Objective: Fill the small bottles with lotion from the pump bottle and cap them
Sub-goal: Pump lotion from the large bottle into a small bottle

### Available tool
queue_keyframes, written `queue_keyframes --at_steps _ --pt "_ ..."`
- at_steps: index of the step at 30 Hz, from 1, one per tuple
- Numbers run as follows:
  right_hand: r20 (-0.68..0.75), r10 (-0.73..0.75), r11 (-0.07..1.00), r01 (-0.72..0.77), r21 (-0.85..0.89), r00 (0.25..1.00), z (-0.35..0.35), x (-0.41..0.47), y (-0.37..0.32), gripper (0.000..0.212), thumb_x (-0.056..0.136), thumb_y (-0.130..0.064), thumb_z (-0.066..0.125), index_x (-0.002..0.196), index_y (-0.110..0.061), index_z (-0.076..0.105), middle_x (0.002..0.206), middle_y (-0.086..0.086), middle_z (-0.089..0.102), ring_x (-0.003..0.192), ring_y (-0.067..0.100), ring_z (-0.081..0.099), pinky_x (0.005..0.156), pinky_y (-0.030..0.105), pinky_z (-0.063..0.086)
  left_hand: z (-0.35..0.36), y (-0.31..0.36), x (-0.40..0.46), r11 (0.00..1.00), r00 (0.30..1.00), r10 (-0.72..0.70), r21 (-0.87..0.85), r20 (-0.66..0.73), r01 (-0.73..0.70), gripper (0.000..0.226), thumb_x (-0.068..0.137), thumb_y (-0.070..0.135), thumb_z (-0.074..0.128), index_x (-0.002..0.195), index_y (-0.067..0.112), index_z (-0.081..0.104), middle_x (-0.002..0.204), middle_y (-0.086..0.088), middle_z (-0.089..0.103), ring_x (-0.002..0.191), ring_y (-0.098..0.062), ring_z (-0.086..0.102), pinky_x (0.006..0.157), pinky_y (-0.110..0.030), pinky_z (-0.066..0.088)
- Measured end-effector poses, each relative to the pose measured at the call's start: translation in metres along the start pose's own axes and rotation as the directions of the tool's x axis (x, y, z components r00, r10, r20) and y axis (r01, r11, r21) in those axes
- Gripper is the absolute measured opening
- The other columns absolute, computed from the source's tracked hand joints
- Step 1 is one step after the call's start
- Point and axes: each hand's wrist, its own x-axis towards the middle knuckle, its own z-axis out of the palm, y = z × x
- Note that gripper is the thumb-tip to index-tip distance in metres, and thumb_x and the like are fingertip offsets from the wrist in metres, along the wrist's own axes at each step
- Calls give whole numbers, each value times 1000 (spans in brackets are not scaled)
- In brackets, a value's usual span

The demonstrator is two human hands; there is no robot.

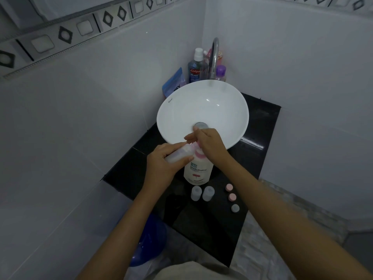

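Observation:
A white pump bottle with a pink pump stands on the black counter in front of the basin. My left hand grips a small clear bottle, tilted with its mouth at the pump's spout. My right hand rests on the pump head, fingers extended over it. Two more small clear bottles stand uncapped just in front of the pump bottle. To their right lie two pink caps and a grey cap.
A white basin with a drain sits behind my hands under a chrome tap. Mouthwash, a purple-capped bottle and a blue pouch crowd the corner. A blue bucket stands below the counter.

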Motion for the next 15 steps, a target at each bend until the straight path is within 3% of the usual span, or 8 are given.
queue_keyframes --at_steps 2,5,12,15 --pt "-34 20 998 -18 63 999 6 -1 6 44 100 -21 38 84 -1 74 76 5 69 82 19 62 80 28 48 1 -3 -1 1000 1000 -10 3 2 10 45 70 22 81 113 15 69 103 -3 69 98 -11 64 80 -14 52" --pt "-27 50 998 -49 40 998 9 -2 16 45 100 -22 37 85 -1 73 78 7 69 82 19 60 70 23 47 3 -9 -4 999 999 -52 7 14 52 45 70 23 81 113 16 69 102 -3 69 99 -12 64 79 -15 52" --pt "7 -31 999 31 -28 1000 1 3 3 42 99 -28 41 91 -4 74 81 6 71 82 16 65 81 26 50 -1 -3 -2 1000 1000 -17 3 17 17 45 70 27 79 113 18 69 103 0 70 99 -7 63 79 -12 51" --pt "-37 -2 1000 3 21 999 3 2 10 45 100 -26 38 88 -4 74 86 10 72 82 15 61 75 19 49 0 -5 -2 1000 999 -31 3 17 31 44 70 26 79 113 20 69 104 1 69 100 -6 62 78 -9 50"
